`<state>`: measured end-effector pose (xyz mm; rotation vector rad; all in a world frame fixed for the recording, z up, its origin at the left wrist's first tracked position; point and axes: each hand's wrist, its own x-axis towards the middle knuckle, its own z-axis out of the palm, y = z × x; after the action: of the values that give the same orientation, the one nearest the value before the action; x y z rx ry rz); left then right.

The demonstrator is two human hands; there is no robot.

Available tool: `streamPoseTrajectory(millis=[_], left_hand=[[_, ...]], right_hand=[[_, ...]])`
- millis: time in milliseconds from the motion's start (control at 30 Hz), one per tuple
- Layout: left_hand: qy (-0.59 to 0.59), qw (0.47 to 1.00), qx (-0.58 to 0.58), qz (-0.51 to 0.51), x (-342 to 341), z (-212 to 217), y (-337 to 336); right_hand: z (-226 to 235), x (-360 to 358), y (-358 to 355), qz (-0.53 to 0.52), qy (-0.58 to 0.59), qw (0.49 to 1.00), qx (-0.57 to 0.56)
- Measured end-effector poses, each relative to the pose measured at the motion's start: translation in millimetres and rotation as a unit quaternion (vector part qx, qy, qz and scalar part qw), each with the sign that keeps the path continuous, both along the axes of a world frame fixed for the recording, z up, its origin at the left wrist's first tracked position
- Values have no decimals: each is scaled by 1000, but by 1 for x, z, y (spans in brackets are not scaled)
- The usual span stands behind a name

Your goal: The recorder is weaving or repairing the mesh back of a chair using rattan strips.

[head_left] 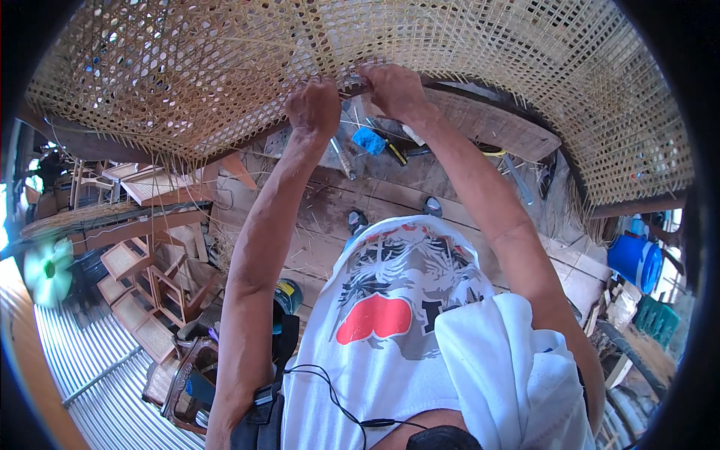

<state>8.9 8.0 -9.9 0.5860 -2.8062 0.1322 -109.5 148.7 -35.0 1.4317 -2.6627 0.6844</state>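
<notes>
A: Biggest thing first: what's in front of you?

B: Cane webbing [465, 52], an open-weave sheet filling the whole top of the view. It lies over a dark curved wooden frame [517, 105], loose strand ends hanging off its lower left edge.

A: And under it?

B: Plank tabletop [375, 195], scattered with tools. A blue piece [368, 139] sits just below your hands, a yellow-handled tool [396, 153] beside it.

A: Off to the sides?

B: Blue bucket [636, 260] at your right. Stacked cane-seat chair frames [139, 262] low on your left, a green fan [46, 270] at the far left edge.

A: Your hands?

B: Both raised at the webbing's near edge, close together. Your left hand [313, 106] is curled shut in a fist at the edge; whether it pinches strands, cannot tell. Your right hand [394, 88] has its fingers bent down onto the weave where it meets the frame, gripping that edge.
</notes>
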Motion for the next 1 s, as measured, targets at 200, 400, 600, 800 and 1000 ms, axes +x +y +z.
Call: streamPoseTrajectory(millis=[200,400,600,800,1000], left_hand=[[-43,999,-24,7,-3,3,8],[-28,999,-8,29,-7,1,14],[-27,1000,16,0,0,0,3],[60,984,-125,-108,7,8,-6],[77,929,-140,-333,-4,19,-24]], right_hand=[[1,-5,2,23,-50,998,-11],[1,7,-5,-8,-87,995,-43],[-1,13,-17,-40,-147,988,6],[0,23,-8,-88,-192,976,-46],[-3,27,6,-140,-246,959,-24]])
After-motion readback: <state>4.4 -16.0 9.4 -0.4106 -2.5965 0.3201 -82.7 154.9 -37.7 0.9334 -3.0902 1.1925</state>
